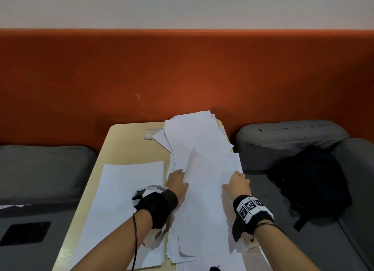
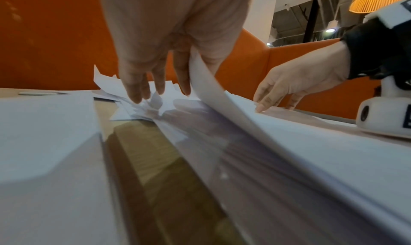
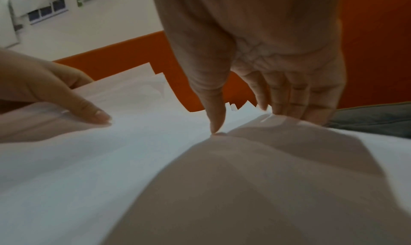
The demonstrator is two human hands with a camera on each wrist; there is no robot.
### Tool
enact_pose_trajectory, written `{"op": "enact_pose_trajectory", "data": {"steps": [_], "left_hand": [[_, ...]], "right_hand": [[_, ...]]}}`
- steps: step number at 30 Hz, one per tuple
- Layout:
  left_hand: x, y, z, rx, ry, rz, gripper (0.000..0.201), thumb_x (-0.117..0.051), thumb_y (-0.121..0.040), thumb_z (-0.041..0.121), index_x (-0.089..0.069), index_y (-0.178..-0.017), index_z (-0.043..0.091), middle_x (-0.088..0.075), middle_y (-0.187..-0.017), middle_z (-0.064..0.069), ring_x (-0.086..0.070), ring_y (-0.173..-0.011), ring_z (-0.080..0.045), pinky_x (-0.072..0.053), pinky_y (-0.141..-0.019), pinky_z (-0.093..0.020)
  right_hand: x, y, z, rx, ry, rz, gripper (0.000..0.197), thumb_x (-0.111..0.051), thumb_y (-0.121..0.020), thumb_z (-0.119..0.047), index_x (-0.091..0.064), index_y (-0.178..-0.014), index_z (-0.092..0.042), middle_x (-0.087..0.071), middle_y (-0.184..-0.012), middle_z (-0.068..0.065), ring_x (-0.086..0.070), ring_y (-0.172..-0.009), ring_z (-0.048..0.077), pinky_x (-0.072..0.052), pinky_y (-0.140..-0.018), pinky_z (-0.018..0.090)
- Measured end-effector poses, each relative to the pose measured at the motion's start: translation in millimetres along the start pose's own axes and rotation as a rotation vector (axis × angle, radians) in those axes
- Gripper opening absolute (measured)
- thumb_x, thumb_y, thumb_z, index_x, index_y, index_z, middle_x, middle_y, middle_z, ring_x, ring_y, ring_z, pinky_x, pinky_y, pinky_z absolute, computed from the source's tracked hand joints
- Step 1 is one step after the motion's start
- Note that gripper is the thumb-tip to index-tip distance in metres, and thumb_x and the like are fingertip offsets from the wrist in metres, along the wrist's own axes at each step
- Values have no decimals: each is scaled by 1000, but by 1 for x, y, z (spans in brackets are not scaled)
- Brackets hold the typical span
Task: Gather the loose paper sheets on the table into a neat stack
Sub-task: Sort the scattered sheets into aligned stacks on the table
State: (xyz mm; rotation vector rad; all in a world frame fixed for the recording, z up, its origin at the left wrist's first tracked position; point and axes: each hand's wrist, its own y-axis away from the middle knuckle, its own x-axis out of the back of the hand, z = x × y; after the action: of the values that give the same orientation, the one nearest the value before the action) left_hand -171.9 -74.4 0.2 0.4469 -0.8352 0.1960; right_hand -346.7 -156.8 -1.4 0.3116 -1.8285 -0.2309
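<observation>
Table, sheets lengthwise away.

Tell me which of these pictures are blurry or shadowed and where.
Head view: fairly sharp, evenly lit, wide-angle bending at the edges. Left wrist view: the loose sheets nearest the lens smear into blur, and the table shows glare. Right wrist view: soft throughout, with the right hand casting a broad shadow on the paper.

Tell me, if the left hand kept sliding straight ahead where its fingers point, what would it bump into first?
Probably the messy papers fanned out at the table's far end. The left hand points that way, holding a sheet's edge. Beyond them stands the orange wall.
</observation>
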Motion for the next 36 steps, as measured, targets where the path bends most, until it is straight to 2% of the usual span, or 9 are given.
{"op": "enact_pose_trajectory", "data": {"steps": [9, 15, 19, 22, 25, 28, 31, 33, 36], "left_hand": [[9, -2, -7, 85, 26, -36, 29, -54, -85, 8, -59, -112, 0, -49, -97, -15, -58, -101, -40, -48, -84, -37], [2, 7, -3, -28, -39, 61, 47, -46, -91, 5, -38, -138, 6, -36, -140, -9, -44, -123, -25, -35, -99, -25], [-4, 17, 6, -27, 274, 86, 57, -41, -88, -6, -36, -142, 14, -50, -128, -8, -52, -111, -24, -41, -84, -21], [3, 20, 10, -3, 707, 102, 44, -44, -79, -12, -60, -115, 7, -63, -109, -14, -59, -98, -28, -46, -82, -25], [30, 25, 22, -51, 848, 133, 29, -47, -84, -14, -61, -100, 7, -64, -96, -10, -63, -80, -20, -52, -67, -16], [54, 23, 28, -121, 925, 198, 18, -52, -88, -6, -60, -99, 6, -65, -82, 0, -63, -63, -5, -51, -54, -14], [66, 19, 28, -134, 965, 276, 10, -54, -92, 11, -61, -99, 7, -65, -83, 2, -63, -72, -12, -53, -59, -16], [71, 15, 27, -144, 993, 311, 16, -50, -95, 18, -62, -97, 7, -66, -83, 3, -65, -70, -8, -52, -60, -13], [75, 14, 30, -147, 1003, 318, 22, -48, -96, 21, -63, -95, 5, -66, -80, 1, -64, -59, 2, -51, -58, -12]], "right_hand": [[1, -2, 1, -54, -38, -14, 47, -61, -88, -29, -44, -125, -7, -34, -135, 12, -32, -127, 30, -37, -102, 43], [-5, 3, -6, -27, -18, -20, 37, -52, -93, -17, -43, -127, -10, -34, -133, 14, -35, -124, 32, -38, -100, 42], [-1, 5, -3, -3, -75, -48, 43, -57, -89, -19, -41, -128, -9, -33, -133, 16, -35, -124, 34, -38, -99, 43], [4, -2, 7, -4, -288, -8, 65, -68, -83, -27, -33, -135, -8, -37, -134, 18, -38, -125, 36, -38, -101, 47], [14, -12, 17, 43, -780, 97, 74, -78, -75, -23, -37, -133, -4, -50, -130, 15, -49, -119, 33, -43, -98, 45], [37, -17, 18, 110, -1089, 41, 42, -76, -77, -15, -55, -113, -5, -62, -116, 13, -60, -103, 27, -49, -89, 40], [60, -16, 13, 214, -1134, 16, 12, -70, -81, -9, -60, -88, -8, -66, -103, 22, -64, -90, 34, -51, -77, 44], [72, -14, 11, 275, -1179, -21, 13, -67, -83, -7, -61, -94, -8, -67, -107, 20, -65, -92, 33, -52, -81, 45], [84, -6, 4, 371, -1230, -38, 34, -68, -81, -5, -58, -113, -7, -67, -109, 9, -65, -95, 22, -55, -77, 30]]}}
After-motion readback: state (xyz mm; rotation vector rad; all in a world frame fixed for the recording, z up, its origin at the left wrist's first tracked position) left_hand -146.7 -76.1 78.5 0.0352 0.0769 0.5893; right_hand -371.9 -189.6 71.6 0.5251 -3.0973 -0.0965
